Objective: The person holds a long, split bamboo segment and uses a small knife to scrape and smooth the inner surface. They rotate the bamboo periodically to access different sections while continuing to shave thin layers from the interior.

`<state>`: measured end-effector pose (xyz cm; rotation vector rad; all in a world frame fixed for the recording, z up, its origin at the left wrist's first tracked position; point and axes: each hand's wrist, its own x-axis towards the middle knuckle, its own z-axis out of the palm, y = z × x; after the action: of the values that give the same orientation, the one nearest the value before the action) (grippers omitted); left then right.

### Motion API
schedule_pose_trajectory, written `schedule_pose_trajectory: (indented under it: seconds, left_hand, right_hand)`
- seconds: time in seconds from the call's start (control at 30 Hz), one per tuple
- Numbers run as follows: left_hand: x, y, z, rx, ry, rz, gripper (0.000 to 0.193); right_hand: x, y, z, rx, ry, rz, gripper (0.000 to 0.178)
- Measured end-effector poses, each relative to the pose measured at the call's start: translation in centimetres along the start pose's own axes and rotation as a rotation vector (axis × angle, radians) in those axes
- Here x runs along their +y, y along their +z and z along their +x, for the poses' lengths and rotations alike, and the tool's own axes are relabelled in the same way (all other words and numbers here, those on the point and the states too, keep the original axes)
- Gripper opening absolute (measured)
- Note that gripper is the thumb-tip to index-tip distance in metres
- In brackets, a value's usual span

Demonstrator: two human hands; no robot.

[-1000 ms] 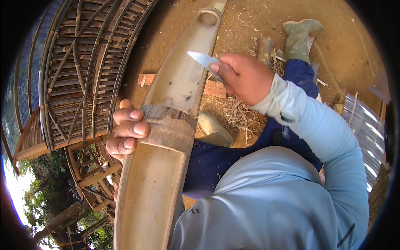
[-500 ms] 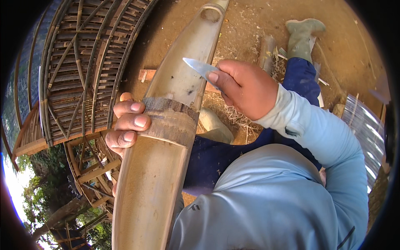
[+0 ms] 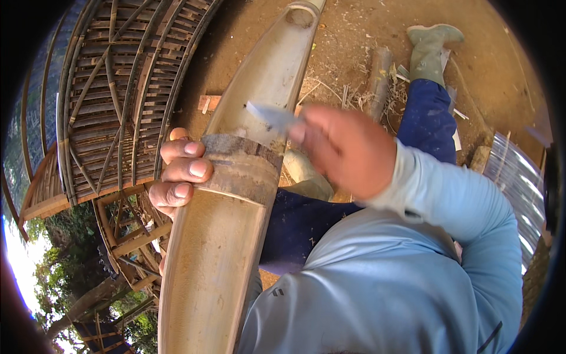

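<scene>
1 split bamboo (image 3: pixel 215 259), lengthwise before us; 1 L hand (image 3: pixel 187 171), grip clamped on its left side by the node (image 3: pixel 243 171); 1 knife (image 3: pixel 268 114), over the hollow (image 3: pixel 259 88), R hand (image 3: pixel 349 150) grip clamped on same; we'd best stroke shallow, angled clear of L hand.

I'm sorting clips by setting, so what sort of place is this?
Probably an outdoor work yard: there is a dirt floor with scraps on it, a large slatted structure on the left, and green trees at the lower left.
</scene>
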<state>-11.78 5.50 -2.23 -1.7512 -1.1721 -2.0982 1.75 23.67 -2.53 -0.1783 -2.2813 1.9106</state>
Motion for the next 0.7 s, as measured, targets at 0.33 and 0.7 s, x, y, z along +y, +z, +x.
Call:
schedule_pose_trajectory:
  seconds: [0.33,0.7]
  left_hand:
    - [0.3,-1.3,0.4,-0.173,-0.010,0.122,0.038]
    - [-0.2,0.3,0.0,-0.053,0.001,0.058,0.044]
  right_hand:
    - [0.2,0.4,-0.5,-0.039,-0.141,0.002,0.037]
    - [1.0,-1.0,-1.0,-0.113,0.095,0.380,0.021]
